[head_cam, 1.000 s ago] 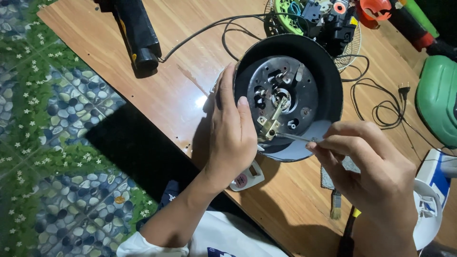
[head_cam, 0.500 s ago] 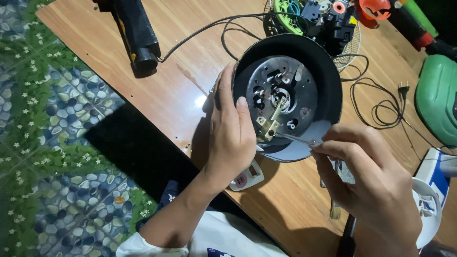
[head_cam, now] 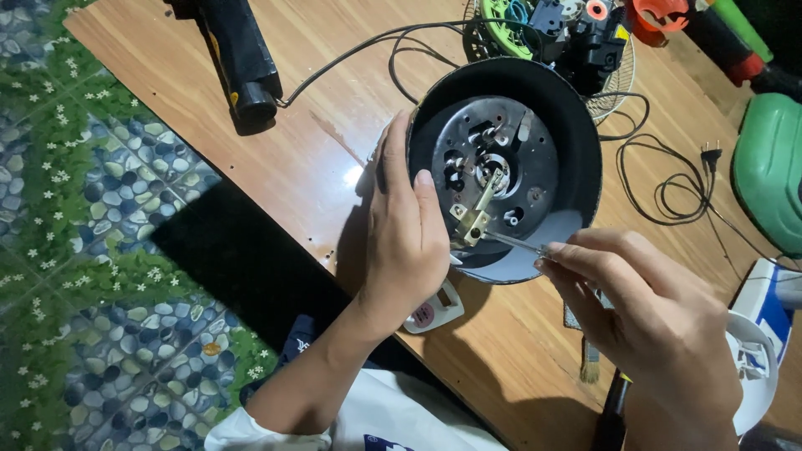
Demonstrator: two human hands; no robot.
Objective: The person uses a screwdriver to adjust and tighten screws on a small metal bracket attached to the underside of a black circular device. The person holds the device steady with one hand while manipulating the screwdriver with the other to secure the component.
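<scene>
A round black appliance body (head_cam: 576, 142) stands tilted on the wooden table (head_cam: 334, 100), its open underside facing me. Inside is a grey metal plate (head_cam: 535, 159) with terminals and a small brass bracket (head_cam: 469, 221). My left hand (head_cam: 409, 242) grips the housing's left rim, thumb over the edge. My right hand (head_cam: 652, 326) pinches a thin metal tool (head_cam: 511, 243) whose tip reaches the brass bracket.
A black power tool (head_cam: 238, 54) lies at the table's far left. Black cable (head_cam: 668, 179) with a plug loops right of the housing. A wire basket of parts (head_cam: 576, 33) sits behind. A green container (head_cam: 773, 167) and a white-blue box (head_cam: 769, 309) stand right.
My right hand has shifted slightly, keeping the thin tool at the bracket. The left hand and the housing stay in place.
</scene>
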